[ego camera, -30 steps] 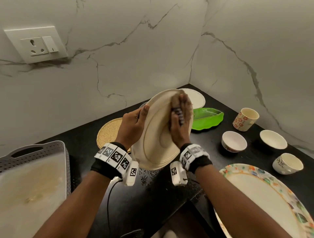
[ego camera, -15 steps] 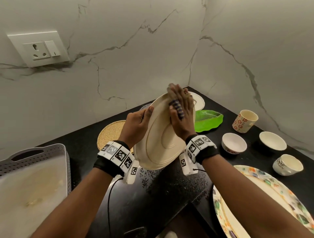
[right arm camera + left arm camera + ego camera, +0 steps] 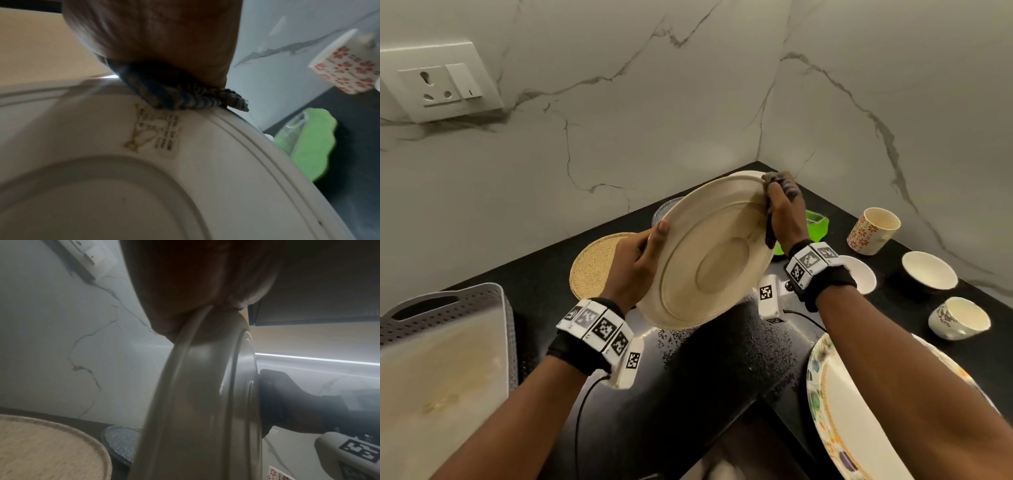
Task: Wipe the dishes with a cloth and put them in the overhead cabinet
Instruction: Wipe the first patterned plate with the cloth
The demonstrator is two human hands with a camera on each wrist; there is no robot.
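Note:
A cream plate (image 3: 709,253) is held up over the black counter (image 3: 722,370), tilted, its underside with a foot ring towards me. My left hand (image 3: 635,263) grips its left rim, thumb on the underside. My right hand (image 3: 784,216) holds a dark striped cloth (image 3: 780,183) bunched against the plate's far right rim. In the right wrist view the cloth (image 3: 180,95) presses on the plate (image 3: 144,178) just above a printed maker's mark. In the left wrist view the plate (image 3: 197,402) shows edge-on under my left hand (image 3: 195,288).
On the counter stand a floral mug (image 3: 873,231), white bowls (image 3: 929,275), a patterned cup (image 3: 959,318), a green leaf-shaped dish (image 3: 816,222), a large floral plate (image 3: 839,411), a woven round mat (image 3: 599,263) and a glass dish (image 3: 664,210). A grey tray (image 3: 441,359) sits at left.
The right hand with the cloth has slid from the middle of the plate's underside up to its far right rim. The plate has tipped flatter, showing more of its underside.

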